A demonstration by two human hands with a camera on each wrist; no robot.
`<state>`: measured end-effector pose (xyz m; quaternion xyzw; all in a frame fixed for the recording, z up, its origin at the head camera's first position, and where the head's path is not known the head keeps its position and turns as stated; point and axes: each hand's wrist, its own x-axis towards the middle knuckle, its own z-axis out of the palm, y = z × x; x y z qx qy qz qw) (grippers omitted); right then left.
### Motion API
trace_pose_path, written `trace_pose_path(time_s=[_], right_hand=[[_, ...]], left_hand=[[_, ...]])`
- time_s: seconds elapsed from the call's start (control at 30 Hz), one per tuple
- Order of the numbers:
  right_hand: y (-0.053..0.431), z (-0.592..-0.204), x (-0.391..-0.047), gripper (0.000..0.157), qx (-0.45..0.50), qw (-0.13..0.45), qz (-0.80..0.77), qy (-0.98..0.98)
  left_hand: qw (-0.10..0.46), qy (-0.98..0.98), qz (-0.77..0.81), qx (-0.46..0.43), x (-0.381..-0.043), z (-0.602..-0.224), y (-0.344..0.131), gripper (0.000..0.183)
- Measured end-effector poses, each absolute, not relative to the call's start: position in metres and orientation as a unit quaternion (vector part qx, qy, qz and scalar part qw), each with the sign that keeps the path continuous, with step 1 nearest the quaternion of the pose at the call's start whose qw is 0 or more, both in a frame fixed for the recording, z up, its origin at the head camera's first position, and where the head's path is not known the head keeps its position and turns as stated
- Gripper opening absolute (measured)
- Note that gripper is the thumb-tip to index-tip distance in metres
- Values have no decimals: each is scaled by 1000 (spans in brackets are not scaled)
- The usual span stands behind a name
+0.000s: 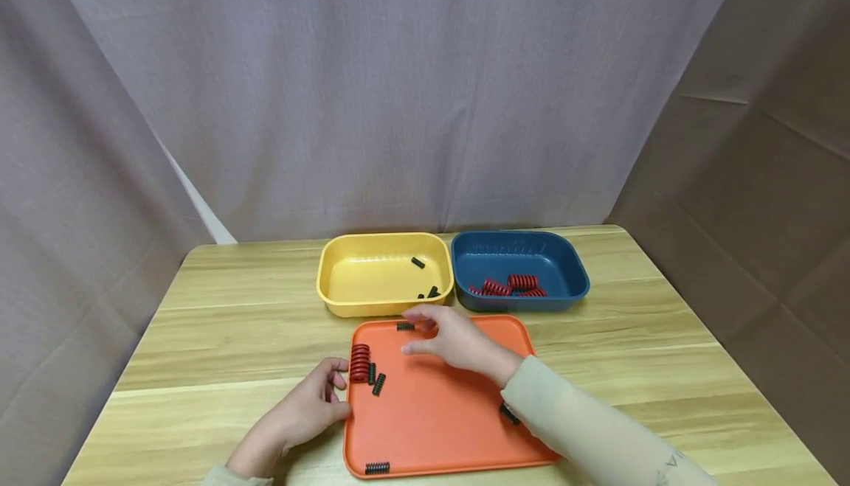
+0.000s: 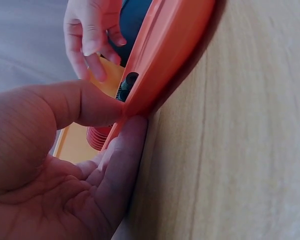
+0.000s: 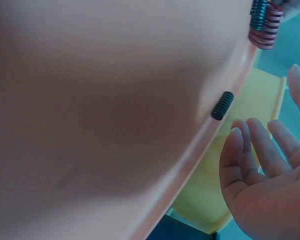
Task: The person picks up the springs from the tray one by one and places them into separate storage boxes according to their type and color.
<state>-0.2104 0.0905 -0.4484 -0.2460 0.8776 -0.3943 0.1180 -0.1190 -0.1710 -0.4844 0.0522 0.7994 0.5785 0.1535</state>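
An orange tray (image 1: 438,412) lies on the table, and my left hand (image 1: 308,406) pinches its left rim between thumb and fingers. Above the tray's far edge hovers my right hand (image 1: 446,335), fingers spread and holding nothing. Near it, a small dark spring (image 1: 405,327) lies along the far rim; the right wrist view shows this dark spring (image 3: 222,105) apart from the fingers. Beside the left hand, a large red spring (image 1: 359,363) stands against the left rim, with two dark springs (image 1: 378,384) next to it. Another dark spring (image 1: 377,467) lies at the near left corner.
Behind the tray, a yellow bin (image 1: 365,279) holds several dark springs (image 1: 417,262). A blue bin (image 1: 564,279) right of it contains several red springs (image 1: 522,281). The right sleeve partly covers a dark spring (image 1: 509,414) on the tray. Curtains (image 1: 372,88) surround the wooden table (image 1: 219,331).
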Motion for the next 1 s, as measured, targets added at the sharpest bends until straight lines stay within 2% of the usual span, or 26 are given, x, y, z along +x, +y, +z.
trace_pose_path(time_s=[0.4, 0.63, 0.77, 1.0], right_hand=[[86, -458, -219, 55, -256, 90, -347, 898], [82, -460, -220, 53, -249, 102, -335, 903], [75, -462, -220, 43, -252, 101, -328, 905], [65, -464, -213, 10, -255, 107, -293, 915]], left_hand=[[156, 800, 577, 50, -120, -484, -171, 61], [152, 803, 574, 55, -119, -485, -171, 60], [154, 802, 575, 50, -119, -486, -171, 61], [157, 802, 574, 48, -121, -487, -171, 61]])
